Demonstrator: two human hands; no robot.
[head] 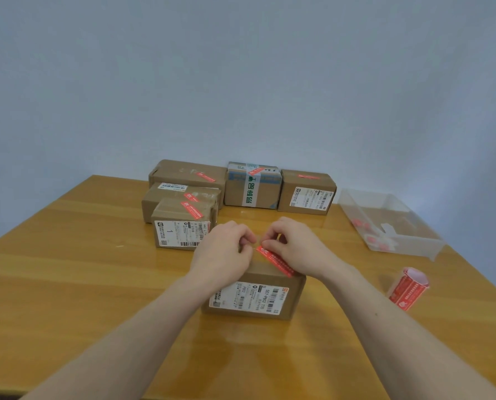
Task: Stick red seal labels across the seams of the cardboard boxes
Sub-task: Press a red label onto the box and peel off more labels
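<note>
- The step in hand looks like laying a red seal label (275,260) across the top of the nearest cardboard box (254,295), which sits on the table (82,284) directly in front of the person.
- The label runs diagonally over the box top, its near end reaching the front right edge, its far end up between the two hands.
- The right hand (296,249) is curled over the label; its grip is pinched together at the label's far end, thumb and forefinger closed on or pressing that tip. Which of the two I cannot tell.
- The left hand (226,252) is just beside it, its fingers bunched together near the same end. Whether it holds the label or steadies the box is hidden.
- The next move likely calls for pressing the far end flat and smoothing along the strip so it bridges the seam without wrinkles.
- Five boxes behind, toward the wall, already carry red labels, so this seems a late box in the batch.
- The label roll (408,288) lies on the table well to the right, near a clear plastic bin (408,246).
</note>
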